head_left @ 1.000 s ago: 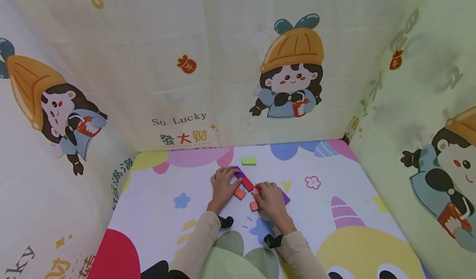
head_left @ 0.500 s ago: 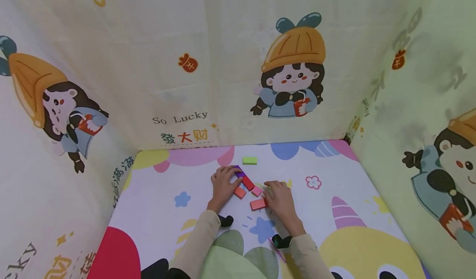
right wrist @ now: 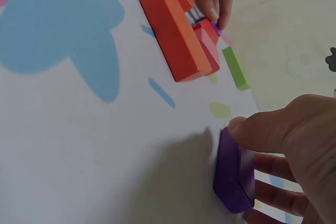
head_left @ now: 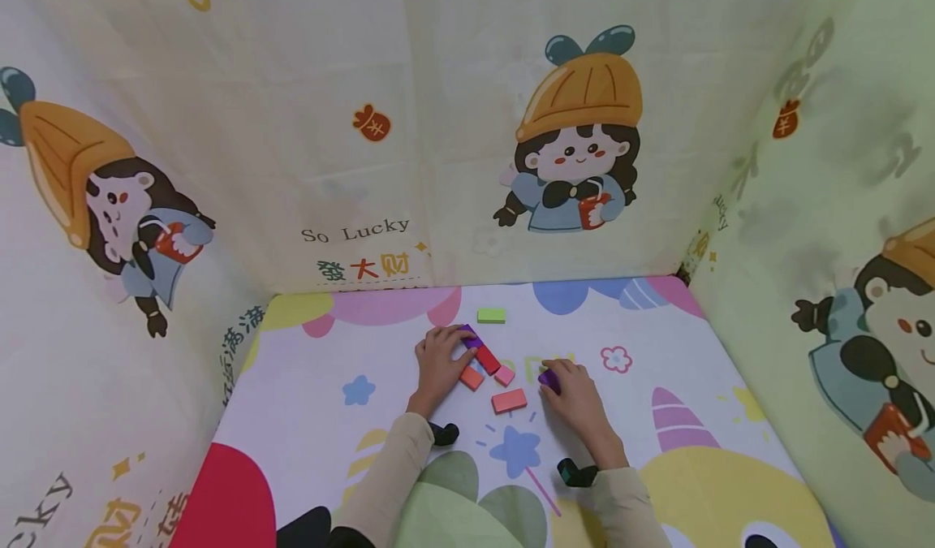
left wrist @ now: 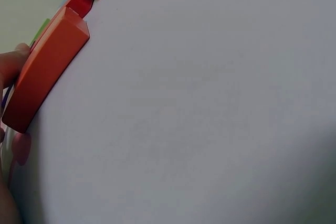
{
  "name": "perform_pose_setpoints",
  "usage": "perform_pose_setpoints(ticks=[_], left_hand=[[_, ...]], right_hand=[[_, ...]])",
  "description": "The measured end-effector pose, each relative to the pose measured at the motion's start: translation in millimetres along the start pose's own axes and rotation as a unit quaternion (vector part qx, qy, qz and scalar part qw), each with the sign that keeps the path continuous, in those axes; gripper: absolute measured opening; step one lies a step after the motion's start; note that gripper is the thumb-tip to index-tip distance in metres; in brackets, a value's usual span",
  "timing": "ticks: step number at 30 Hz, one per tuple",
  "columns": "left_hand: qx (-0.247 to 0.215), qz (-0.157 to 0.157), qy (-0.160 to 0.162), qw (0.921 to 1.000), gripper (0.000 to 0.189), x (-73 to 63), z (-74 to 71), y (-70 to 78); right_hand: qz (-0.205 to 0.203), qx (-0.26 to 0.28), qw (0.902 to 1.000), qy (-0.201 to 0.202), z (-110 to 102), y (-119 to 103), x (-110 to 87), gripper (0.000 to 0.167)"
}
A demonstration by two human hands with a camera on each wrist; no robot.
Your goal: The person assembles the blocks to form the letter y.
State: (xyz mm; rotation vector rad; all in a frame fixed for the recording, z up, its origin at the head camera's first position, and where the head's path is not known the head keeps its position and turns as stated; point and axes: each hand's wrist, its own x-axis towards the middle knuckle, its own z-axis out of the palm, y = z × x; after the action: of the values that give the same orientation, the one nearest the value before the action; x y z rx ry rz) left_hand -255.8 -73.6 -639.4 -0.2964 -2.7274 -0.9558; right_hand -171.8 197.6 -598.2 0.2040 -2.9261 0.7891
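Note:
In the head view my left hand (head_left: pixel 438 361) bends over a purple block (head_left: pixel 471 337), fingers at its far end and thumb on the near side. A red block (head_left: pixel 487 360) continues the line from it, with a pink block (head_left: pixel 504 376) at the red one's near end. Beside the thumb lies an orange block (head_left: pixel 471 378). Farther right, my right hand (head_left: pixel 577 394) pinches a second purple block (right wrist: pixel 231 177), its thumb on the top end and fingers behind in the right wrist view. Between the hands a coral block (head_left: pixel 509 401) lies flat.
A light green block (head_left: pixel 491 316) lies beyond the row, toward the back wall. The cloth (head_left: pixel 307 418) under everything is printed with colourful shapes. Printed fabric walls (head_left: pixel 453 166) stand behind and at both sides.
My right hand has left the pink block, moved right and taken hold of the second purple block. The coral block, partly covered before, now shows whole. My left hand stays put.

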Motion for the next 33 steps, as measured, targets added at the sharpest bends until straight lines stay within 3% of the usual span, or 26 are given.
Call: perform_pose_setpoints(ticks=[6,13,26,33], left_hand=[[-0.002,0.000,0.001,1.0000,0.027,-0.6,0.2,1.6],[-0.004,-0.003,-0.001,1.0000,0.026,-1.5,-2.8,2.7],[-0.021,0.005,0.008,0.9997,0.026,-2.1,-2.1,-0.7],[-0.022,0.009,0.010,0.9997,0.025,-2.2,-2.0,0.0]], right_hand=[[0.025,-0.011,0.9995,-0.014,-6.0,6.3,-3.4,0.051],[0.024,-0.002,0.9997,-0.010,-5.9,7.8,-2.2,0.046],[-0.018,-0.007,0.9993,0.032,4.8,6.3,17.9,0.034],[-0.062,0.004,0.9956,0.070,10.8,5.8,24.1,0.036]])
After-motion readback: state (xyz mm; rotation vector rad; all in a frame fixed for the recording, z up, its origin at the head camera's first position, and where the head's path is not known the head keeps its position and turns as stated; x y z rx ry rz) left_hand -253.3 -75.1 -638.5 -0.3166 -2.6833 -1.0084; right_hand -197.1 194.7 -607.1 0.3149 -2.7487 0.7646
